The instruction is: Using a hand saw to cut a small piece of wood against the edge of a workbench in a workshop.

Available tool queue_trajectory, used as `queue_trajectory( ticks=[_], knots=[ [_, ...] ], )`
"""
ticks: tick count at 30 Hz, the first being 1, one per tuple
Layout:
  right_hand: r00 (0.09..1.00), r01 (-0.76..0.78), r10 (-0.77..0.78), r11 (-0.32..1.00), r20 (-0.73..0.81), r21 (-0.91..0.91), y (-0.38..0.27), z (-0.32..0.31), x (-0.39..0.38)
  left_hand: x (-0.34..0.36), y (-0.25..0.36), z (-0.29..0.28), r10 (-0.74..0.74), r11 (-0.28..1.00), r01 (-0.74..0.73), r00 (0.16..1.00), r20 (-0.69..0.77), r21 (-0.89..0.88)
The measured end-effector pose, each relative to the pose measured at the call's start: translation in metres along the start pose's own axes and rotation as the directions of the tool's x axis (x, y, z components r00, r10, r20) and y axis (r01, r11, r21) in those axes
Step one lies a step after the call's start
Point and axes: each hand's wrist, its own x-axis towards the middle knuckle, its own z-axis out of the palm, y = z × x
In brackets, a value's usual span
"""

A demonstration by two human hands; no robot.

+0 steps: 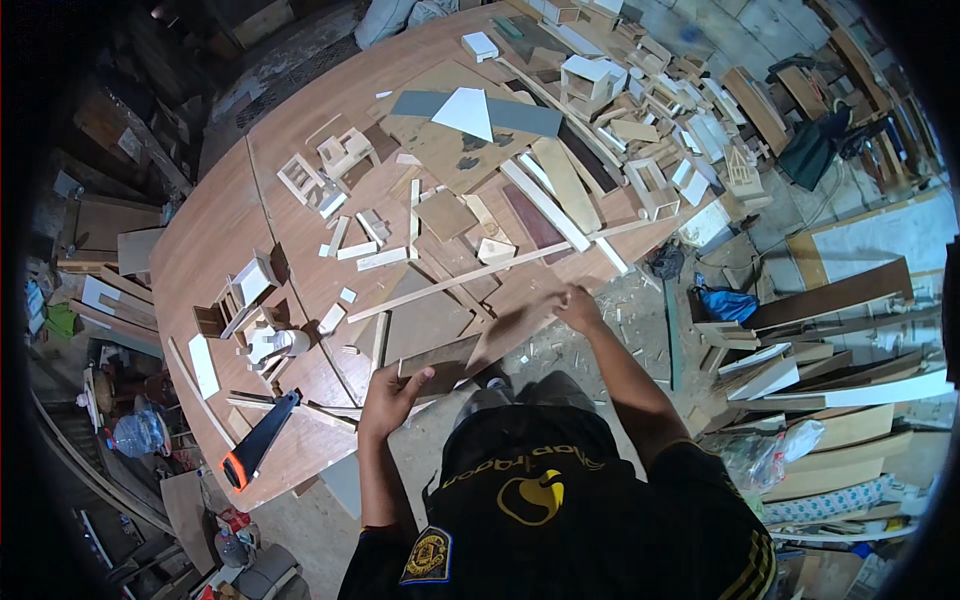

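My left hand is at the table's near edge, thumb up, closed on the end of a small flat brown wooden board. My right hand is closed at the table edge farther right, its fingers pressed together. Between the two hands runs a blurred brown patch; whether it is part of a board or a shadow I cannot tell. What the right fingers hold, if anything, is hidden. A long thin wooden strip lies beyond both hands. Left of my left hand rests a handsaw with an orange and black handle.
The large brown table carries offcuts, small wooden chair-like models, a white bottle and a white triangular piece. Scrap wood crowds its far right. Boards and a blue bag lie on the floor at right.
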Motion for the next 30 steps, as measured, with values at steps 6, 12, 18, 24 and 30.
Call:
queue_trajectory(
  ticks=[6, 12, 18, 24, 30],
  knots=[
    [0.920, -0.312, 0.280, 0.947, -0.275, -0.077, -0.024, 0.005, 0.052, -0.004, 0.010, -0.005, -0.206, 0.976, 0.206, 0.978, -0.019, 0.064],
    [0.821, -0.389, 0.373, 0.920, -0.432, 0.054, -0.018, 0.013, 0.076, -0.004, 0.014, 0.006, -0.207, 0.970, 0.221, 0.969, -0.134, 0.102],
    [0.800, -0.229, 0.160, 0.972, -0.579, -0.046, -0.004, 0.013, 0.082, -0.003, 0.015, 0.028, -0.308, 0.951, 0.299, 0.928, -0.207, -0.074],
    [0.831, -0.138, 0.004, 0.970, -0.556, -0.199, -0.010, -0.013, 0.049, 0.026, 0.052, 0.028, -0.306, 0.952, 0.302, 0.941, -0.142, -0.046],
    [0.902, -0.109, -0.019, 0.956, -0.431, -0.271, -0.025, -0.039, 0.002, 0.042, 0.040, 0.021, -0.325, 0.940, 0.331, 0.943, -0.073, 0.086]
  ],
)
